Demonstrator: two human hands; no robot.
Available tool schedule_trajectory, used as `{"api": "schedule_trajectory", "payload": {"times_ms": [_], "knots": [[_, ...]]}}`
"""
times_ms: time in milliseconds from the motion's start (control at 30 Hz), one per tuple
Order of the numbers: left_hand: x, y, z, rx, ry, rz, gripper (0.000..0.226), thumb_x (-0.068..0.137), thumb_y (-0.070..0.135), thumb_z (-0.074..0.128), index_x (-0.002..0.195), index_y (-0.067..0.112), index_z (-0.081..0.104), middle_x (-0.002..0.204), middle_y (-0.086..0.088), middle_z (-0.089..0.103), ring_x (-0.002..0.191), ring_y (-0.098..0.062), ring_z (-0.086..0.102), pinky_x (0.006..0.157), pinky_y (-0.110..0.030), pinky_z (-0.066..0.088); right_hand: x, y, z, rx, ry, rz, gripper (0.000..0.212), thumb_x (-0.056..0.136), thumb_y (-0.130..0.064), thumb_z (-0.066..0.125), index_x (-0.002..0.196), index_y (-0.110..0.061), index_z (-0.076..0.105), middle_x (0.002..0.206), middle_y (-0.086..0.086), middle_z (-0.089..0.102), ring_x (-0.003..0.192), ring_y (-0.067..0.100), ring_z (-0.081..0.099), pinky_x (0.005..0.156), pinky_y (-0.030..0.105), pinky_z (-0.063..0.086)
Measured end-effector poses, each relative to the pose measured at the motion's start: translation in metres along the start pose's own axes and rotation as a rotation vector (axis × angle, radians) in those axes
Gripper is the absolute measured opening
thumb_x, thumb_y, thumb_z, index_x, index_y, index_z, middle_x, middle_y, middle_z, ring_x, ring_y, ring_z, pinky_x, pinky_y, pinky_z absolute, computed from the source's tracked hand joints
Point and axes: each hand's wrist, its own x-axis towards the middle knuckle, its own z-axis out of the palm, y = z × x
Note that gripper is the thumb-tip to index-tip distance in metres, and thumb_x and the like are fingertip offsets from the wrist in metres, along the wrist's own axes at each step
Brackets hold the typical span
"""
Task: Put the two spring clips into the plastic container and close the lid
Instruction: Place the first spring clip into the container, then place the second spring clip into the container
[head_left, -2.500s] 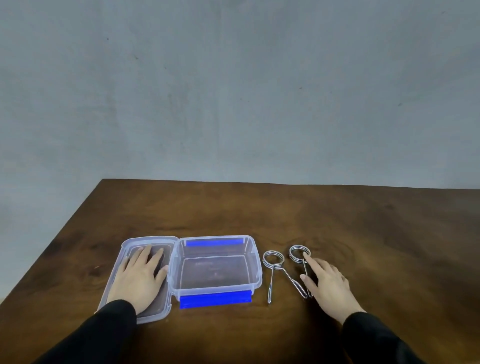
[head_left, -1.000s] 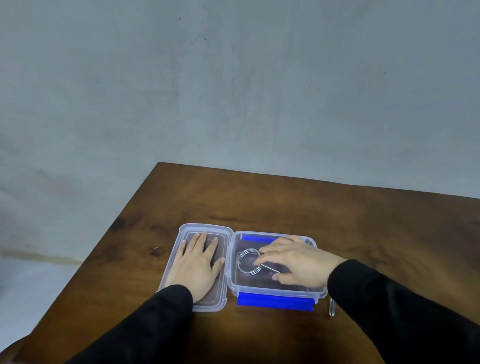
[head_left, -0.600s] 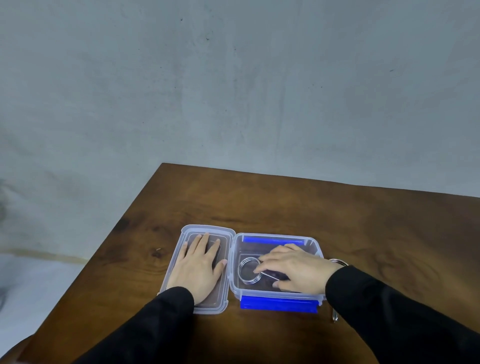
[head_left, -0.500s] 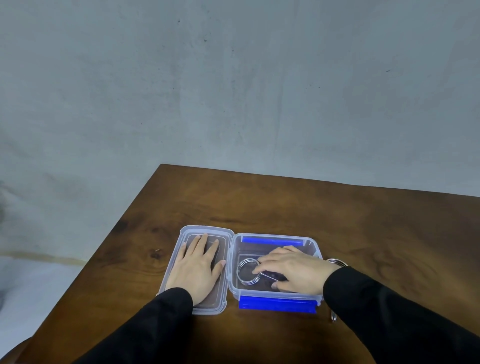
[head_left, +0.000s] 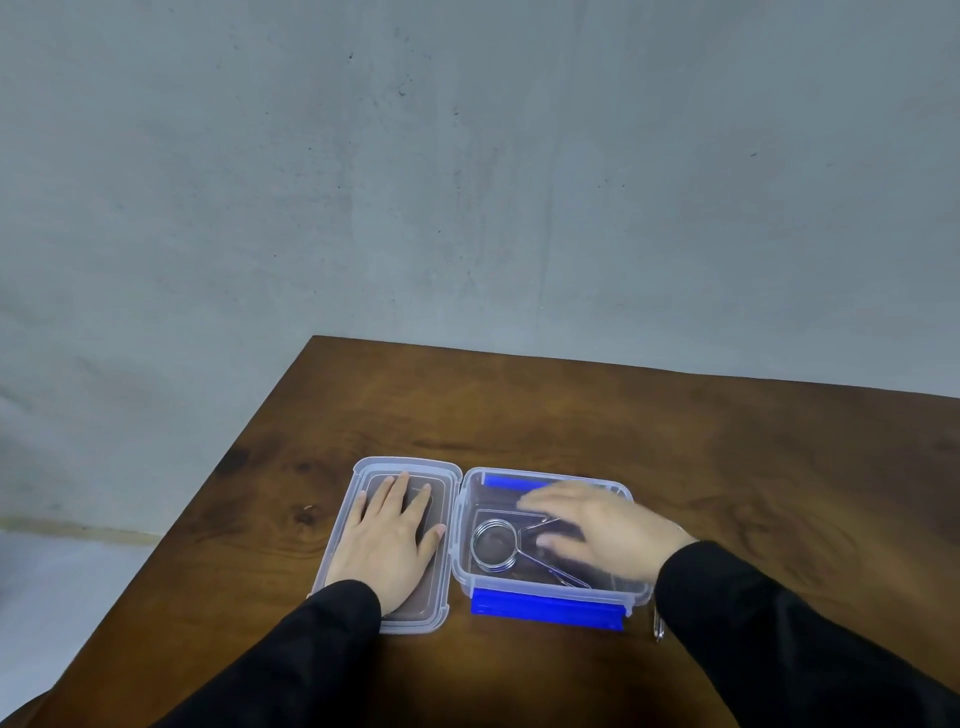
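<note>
A clear plastic container (head_left: 462, 564) with blue latches stands open on the wooden table. Its hinged lid (head_left: 358, 470) lies flat to the left. My left hand (head_left: 389, 540) rests palm-down on that lid, fingers spread. One metal spring clip (head_left: 496, 545) lies inside the container, ring to the left, legs to the right. My right hand (head_left: 597, 530) hovers blurred over the container's right half, fingers apart, holding nothing. The second spring clip (head_left: 658, 626) lies on the table right of the container, mostly hidden by my right sleeve.
The dark wooden table (head_left: 675, 441) runs to the right and toward a grey wall (head_left: 467, 182). Its left edge slants away close beside the lid, with floor below.
My right hand carried one clip from the table into the container and let go of it. It has now pulled back to the right. The left hand stayed on the lid.
</note>
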Motion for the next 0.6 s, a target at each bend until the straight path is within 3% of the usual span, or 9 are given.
{"api": "schedule_trajectory", "payload": {"times_ms": [167, 267, 333, 500, 600], "knots": [[0.0, -0.001, 0.0, 0.0, 0.006, 0.006, 0.065, 0.097, 0.062, 0.017, 0.154, 0.032, 0.019, 0.164, 0.0, 0.018, 0.15, -0.02, 0.013, 0.12, -0.041, 0.005, -0.041, 0.03, -0.025, 0.066, 0.413, 0.34, 0.04, 0.101, -0.038, 0.052, 0.14, -0.032, 0.053, 0.141, -0.009, 0.056, 0.127, 0.004, 0.049, 0.108, 0.024, 0.038], [0.0, -0.002, 0.001, 0.004, 0.021, 0.013, 0.065, 0.097, 0.061, 0.019, 0.154, 0.031, 0.02, 0.163, 0.0, 0.02, 0.149, -0.021, 0.014, 0.12, -0.042, 0.007, -0.068, 0.048, -0.005, 0.107, 0.394, 0.655, 0.052, 0.099, -0.041, 0.056, 0.148, -0.03, 0.042, 0.149, -0.001, 0.049, 0.132, 0.017, 0.049, 0.107, 0.033, 0.046], [0.0, -0.001, 0.001, 0.004, 0.02, 0.017, 0.065, 0.097, 0.06, 0.019, 0.154, 0.03, 0.021, 0.164, -0.001, 0.02, 0.149, -0.021, 0.015, 0.12, -0.042, 0.008, -0.087, 0.048, 0.018, 0.162, 0.34, 0.763, 0.064, 0.095, -0.048, 0.057, 0.152, -0.032, 0.033, 0.152, 0.002, 0.045, 0.134, 0.021, 0.046, 0.107, 0.038, 0.045], [0.0, 0.002, 0.0, 0.0, 0.018, 0.016, 0.064, 0.097, 0.059, 0.02, 0.154, 0.03, 0.022, 0.164, 0.0, 0.02, 0.149, -0.021, 0.015, 0.119, -0.041, 0.007, -0.112, 0.03, 0.064, 0.089, 0.32, 0.808, 0.085, 0.087, -0.068, 0.054, 0.156, -0.037, 0.016, 0.156, -0.002, 0.037, 0.141, 0.022, 0.035, 0.112, 0.047, 0.036], [0.0, 0.001, 0.0, 0.007, 0.014, 0.017, 0.063, 0.098, 0.058, 0.019, 0.154, 0.03, 0.022, 0.164, -0.001, 0.02, 0.149, -0.021, 0.015, 0.12, -0.042, 0.008, -0.11, 0.026, 0.071, 0.006, 0.349, 0.808, 0.077, 0.091, -0.06, 0.054, 0.156, -0.037, 0.019, 0.158, -0.005, 0.036, 0.143, 0.019, 0.033, 0.114, 0.047, 0.032]]}}
